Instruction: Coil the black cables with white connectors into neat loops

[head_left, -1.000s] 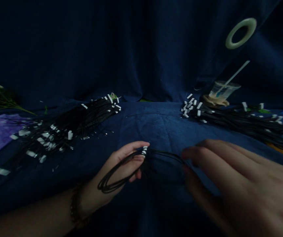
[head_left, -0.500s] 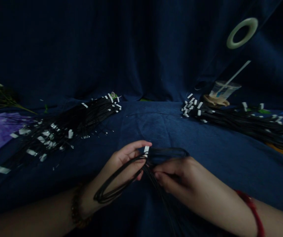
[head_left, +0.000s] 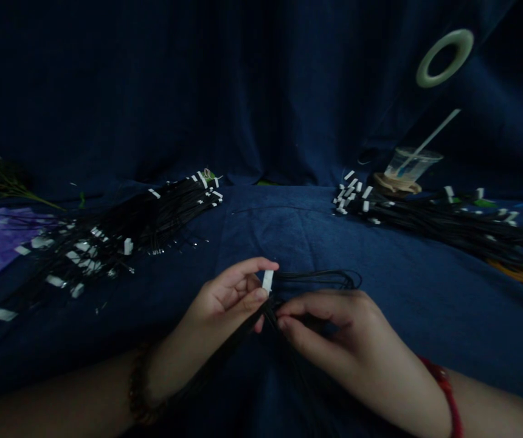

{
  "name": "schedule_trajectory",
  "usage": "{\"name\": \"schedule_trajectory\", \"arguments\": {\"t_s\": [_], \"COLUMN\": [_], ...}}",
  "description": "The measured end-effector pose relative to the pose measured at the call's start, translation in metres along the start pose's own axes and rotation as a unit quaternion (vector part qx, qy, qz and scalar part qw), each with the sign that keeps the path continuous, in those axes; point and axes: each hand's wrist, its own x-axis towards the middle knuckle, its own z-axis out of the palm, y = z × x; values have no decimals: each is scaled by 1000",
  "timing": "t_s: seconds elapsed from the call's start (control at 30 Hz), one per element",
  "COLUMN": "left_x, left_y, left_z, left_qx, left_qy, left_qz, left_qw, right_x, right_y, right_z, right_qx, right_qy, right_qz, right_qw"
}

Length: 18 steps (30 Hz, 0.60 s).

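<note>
Taking the small white strip as the centre of the clock, the left hand reaches in from about 8 o'clock and grips the strip between thumb and forefinger. The black cords run out from the strip towards 3 o'clock and loop back there, with further dark strands hanging below, near 6 o'clock. Whether the strip goes all the way round them is hidden by the fingers.

The right hand comes from 4 o'clock, its thumb and forefinger tips close together at the cords just below the strip. It is too dark to tell whether they close on a strand.

The left pinch looks like the weak point: it covers little of the strip, so a hard pull from the right could slide the cords through or skew the strip. The loose loop could also snag on the right knuckles just beside it, and black on dark-blue cloth makes a missed strand easy to overlook.

A tagged cord bundle lies at 10 o'clock; a clear cup stands at 2.
</note>
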Motion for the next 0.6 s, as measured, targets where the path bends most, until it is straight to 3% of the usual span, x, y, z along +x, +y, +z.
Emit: {"name": "schedule_trajectory", "arguments": {"t_s": [0.2, 0.4, 0.6], "left_x": [0, 0, 2], "left_y": [1, -1, -3], "left_z": [4, 8, 5], "left_qx": [40, 50, 15], "left_qy": [-4, 22, 5], "left_qz": [1, -17, -40], "left_qw": [999, 998, 999], "right_x": [-1, 3, 4], "right_y": [1, 7, 2], "right_z": [8, 13, 4], "right_qx": [-38, -161, -200], "right_qy": [-2, 25, 29], "right_qz": [14, 32, 23], "right_qw": [999, 986, 979]}}
